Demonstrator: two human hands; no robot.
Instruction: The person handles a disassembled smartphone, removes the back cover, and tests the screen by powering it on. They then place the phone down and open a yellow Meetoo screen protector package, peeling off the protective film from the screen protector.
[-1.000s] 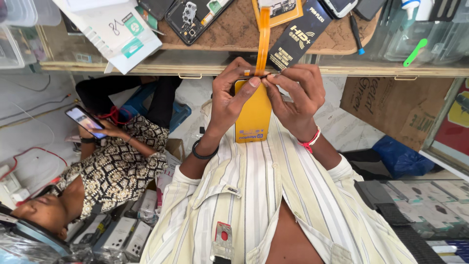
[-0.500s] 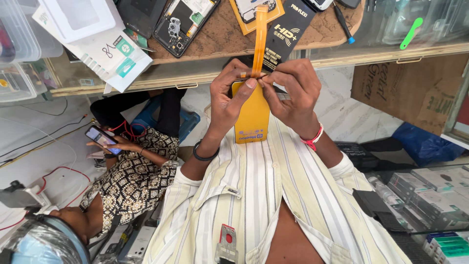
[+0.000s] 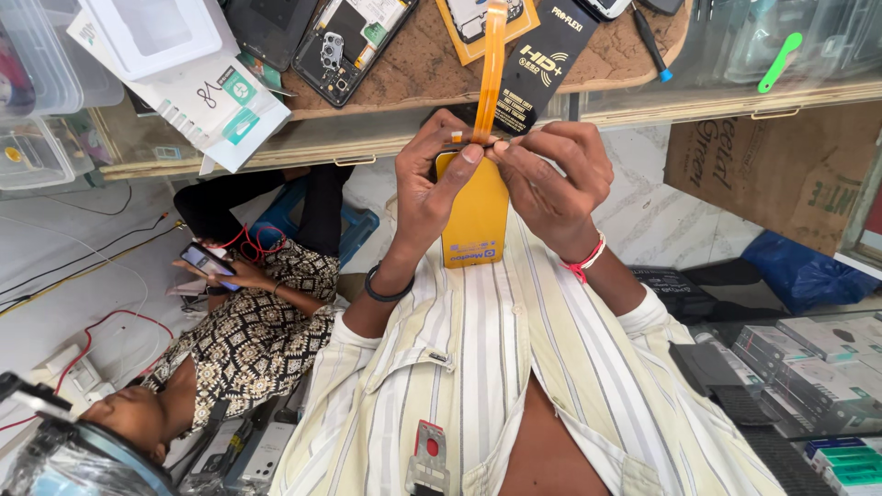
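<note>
Fingers [image 3: 464, 158] of both hands hide the yellow phone's [image 3: 475, 216] top edge.

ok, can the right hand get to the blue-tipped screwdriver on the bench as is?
Probably not yet: the right hand and left hand are both pinching the yellow panel. The path to the screwdriver itself looks open.

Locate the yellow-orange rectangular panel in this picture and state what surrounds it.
In the head view, the yellow-orange panel sits at centre, held between the left hand and right hand, above the striped shirt and just below the wooden counter edge.
</note>
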